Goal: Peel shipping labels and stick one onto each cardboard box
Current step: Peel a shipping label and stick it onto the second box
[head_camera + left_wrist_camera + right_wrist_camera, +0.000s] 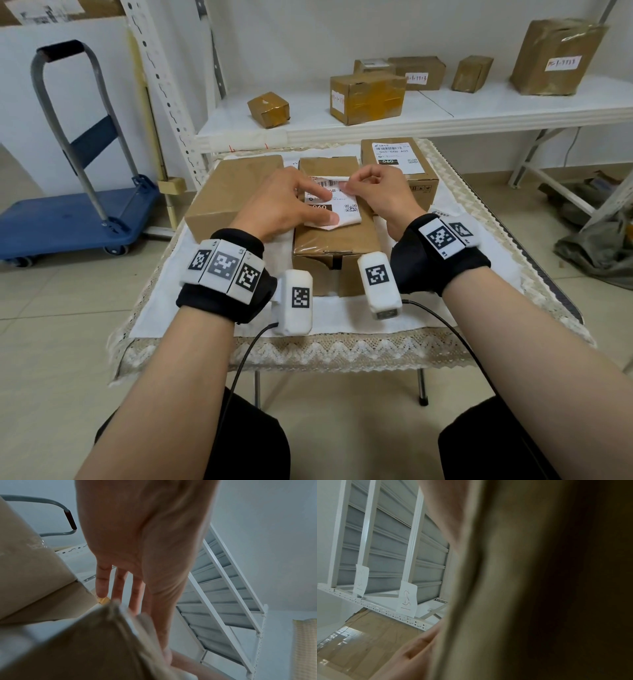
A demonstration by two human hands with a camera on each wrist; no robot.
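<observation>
Three cardboard boxes stand on the small table. The left box [233, 192] has a bare top, and the right box [397, 171] carries a stuck label [395, 154]. A white shipping label [346, 207] lies partly lifted on the middle box [335, 240]. My left hand [329, 207] presses it down with straight fingers and thumb. My right hand [349, 185] pinches the label's top right edge, which is curled up. In the left wrist view the straight fingers [102, 582] reach over the blurred middle box [77, 649]. The right wrist view is mostly dark palm beside a taped box [359, 639].
Loose label sheets [442, 214] lie on the white cloth [191, 294] right of the boxes. A white shelf [342, 133] behind the table holds several taped boxes. A blue hand trolley [68, 219] stands on the floor at the left, and dark bags [596, 253] at the right.
</observation>
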